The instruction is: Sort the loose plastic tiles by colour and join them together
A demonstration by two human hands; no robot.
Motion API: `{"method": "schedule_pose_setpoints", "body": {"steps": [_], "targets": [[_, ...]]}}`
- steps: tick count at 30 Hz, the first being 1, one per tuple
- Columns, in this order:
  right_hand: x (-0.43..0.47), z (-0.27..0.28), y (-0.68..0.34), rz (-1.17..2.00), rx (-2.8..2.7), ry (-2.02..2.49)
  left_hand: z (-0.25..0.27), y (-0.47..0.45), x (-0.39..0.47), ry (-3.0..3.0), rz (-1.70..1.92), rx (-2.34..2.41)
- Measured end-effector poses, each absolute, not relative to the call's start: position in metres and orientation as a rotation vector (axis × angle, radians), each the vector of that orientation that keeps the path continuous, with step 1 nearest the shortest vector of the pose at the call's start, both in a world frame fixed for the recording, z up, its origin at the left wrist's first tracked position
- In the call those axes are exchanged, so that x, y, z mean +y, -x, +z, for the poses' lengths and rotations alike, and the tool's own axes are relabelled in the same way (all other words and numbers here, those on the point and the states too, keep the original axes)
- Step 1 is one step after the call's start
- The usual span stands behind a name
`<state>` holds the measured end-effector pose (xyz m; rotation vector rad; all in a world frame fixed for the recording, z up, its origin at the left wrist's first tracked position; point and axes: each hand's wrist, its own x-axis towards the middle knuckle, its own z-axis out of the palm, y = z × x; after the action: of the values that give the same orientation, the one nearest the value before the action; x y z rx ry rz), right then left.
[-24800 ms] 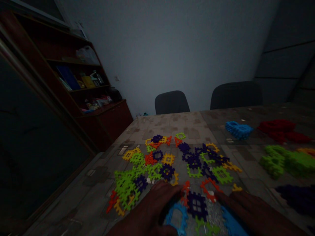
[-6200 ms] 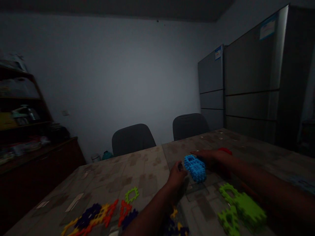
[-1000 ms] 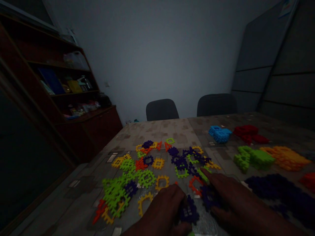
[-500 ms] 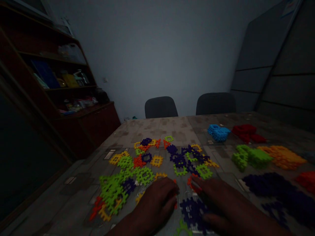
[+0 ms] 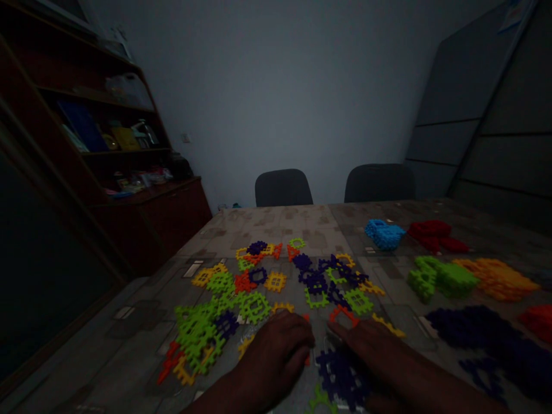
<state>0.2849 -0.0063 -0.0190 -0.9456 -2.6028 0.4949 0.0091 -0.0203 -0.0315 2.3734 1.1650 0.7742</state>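
**Gathering purple tiles from the loose scatter**

Both hands low on the worktop [image 5: 276, 221] at the near edge. Left hand [image 5: 276, 351] palm down, fingers curled over scattered tiles; grip on anything impossible to tell in the dim light. Right hand [image 5: 371, 345] flat and open, resting just beside the purple tiles [image 5: 340, 376], touching their far edge. Best done by pinching one flat tile at its rim, lifting clear of the mixed scatter [image 5: 259, 287], keeping colours apart from the sorted purple heap [image 5: 478, 333] at right. No readable writing anywhere; cabinet sticker [image 5: 520, 11] too dim to read

Purple pieces [image 5: 340, 376] — blue stack [image 5: 384, 234]
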Motion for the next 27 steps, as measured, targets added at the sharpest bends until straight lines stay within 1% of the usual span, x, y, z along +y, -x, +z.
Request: {"method": "schedule_pose_setpoints", "body": {"steps": [3,6,11,15,20,23,27], "targets": [[-0.003,-0.022,-0.282,0.563,-2.621,0.981,-0.03,-0.009,-0.017,-2.309,0.864,1.181],[-0.002,-0.026,-0.276,0.559,-2.599,1.002,-0.027,-0.009,-0.014,-2.234,0.904,1.227],[-0.002,-0.03,-0.272,0.463,-2.619,0.926,-0.026,-0.009,-0.016,-2.21,0.888,1.254],[0.003,-0.028,-0.273,0.34,-2.535,0.922,-0.033,-0.01,-0.022,-2.292,0.86,1.238],[0.009,-0.037,-0.276,0.253,-2.423,1.005,-0.051,-0.017,-0.029,-2.512,0.672,1.089],[0.014,-0.041,-0.277,0.277,-2.365,1.075,-0.064,-0.024,-0.029,-2.523,0.558,1.099],[0.019,-0.042,-0.278,0.33,-2.334,1.145,-0.075,-0.03,-0.026,-2.492,0.529,1.135]]}}
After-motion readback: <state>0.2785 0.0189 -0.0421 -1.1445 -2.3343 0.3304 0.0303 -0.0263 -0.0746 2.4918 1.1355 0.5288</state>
